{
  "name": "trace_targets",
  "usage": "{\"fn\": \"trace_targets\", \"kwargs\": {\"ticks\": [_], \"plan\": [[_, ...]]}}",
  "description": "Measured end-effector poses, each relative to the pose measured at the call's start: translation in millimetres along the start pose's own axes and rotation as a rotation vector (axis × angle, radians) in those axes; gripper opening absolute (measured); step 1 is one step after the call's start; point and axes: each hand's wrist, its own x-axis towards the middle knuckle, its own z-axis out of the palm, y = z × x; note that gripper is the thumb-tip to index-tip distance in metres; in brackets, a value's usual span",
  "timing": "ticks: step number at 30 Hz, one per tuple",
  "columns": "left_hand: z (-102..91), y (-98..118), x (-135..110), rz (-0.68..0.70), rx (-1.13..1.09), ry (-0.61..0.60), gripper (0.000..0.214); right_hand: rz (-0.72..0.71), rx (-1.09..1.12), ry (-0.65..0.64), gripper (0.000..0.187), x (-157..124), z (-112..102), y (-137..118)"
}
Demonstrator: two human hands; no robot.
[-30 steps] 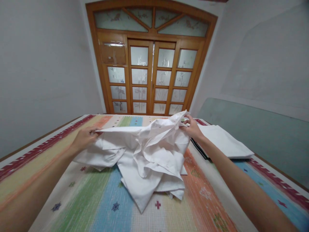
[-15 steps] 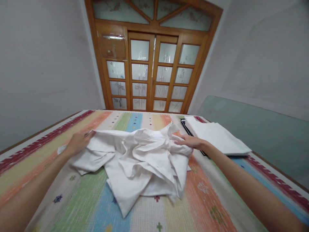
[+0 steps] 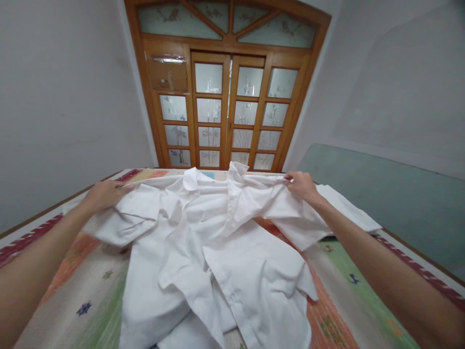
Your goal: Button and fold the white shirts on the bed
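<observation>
Wooden doors (image 3: 225,111) with frosted, patterned panes (image 3: 209,77) stand beyond a striped, woven-looking cloth (image 3: 87,286); across it spreads a crumpled white shirt (image 3: 160,257), collar (image 3: 191,179) raised, front open in soft folds. The left hand (image 3: 105,194) pinches one sleeve's upper edge; the right hand (image 3: 303,186) grasps the other's, near folded white fabric (image 3: 345,208).

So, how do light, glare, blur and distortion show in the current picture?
Head view: dim, diffuse light, soft shadows beside the white shirt; head view: a glare streak near the top of the brown panel; head view: slight blur along the sleeve under the left hand; head view: wide-angle distortion likely, as the wooden doorway narrows downward.
</observation>
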Motion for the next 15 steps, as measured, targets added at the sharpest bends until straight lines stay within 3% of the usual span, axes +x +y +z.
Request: {"fn": "trace_targets", "kwargs": {"ticks": [1, 3, 6, 10, 15], "plan": [[5.8, 8.5, 0.7, 0.011, 0.107, 0.0, 0.041, 0.031, -0.036, 0.116, 0.025, 2.8, 5.5, -3.3], [21.2, 28.3, -1.9, 0.041, 0.215, 0.011, 0.044, 0.026, -0.05, 0.173, 0.033, 3.4, 19.3, -11.6], [51.3, 59.0, -12.7, 0.181, 0.158, -0.034, 0.047, -0.088, 0.029, -0.017, 0.034, -6.3, 47.4, -26.9], [92.6, 91.7, -28.0, 0.331, 0.089, -0.267, 0.047, -0.281, 0.133, -0.259, 0.034, -28.6, 88.3, -50.1], [127.5, 115.0, -31.7, 0.417, 0.006, -0.415, 0.045, -0.228, 0.128, -0.446, 0.035, -40.3, 121.1, -68.9]]}}
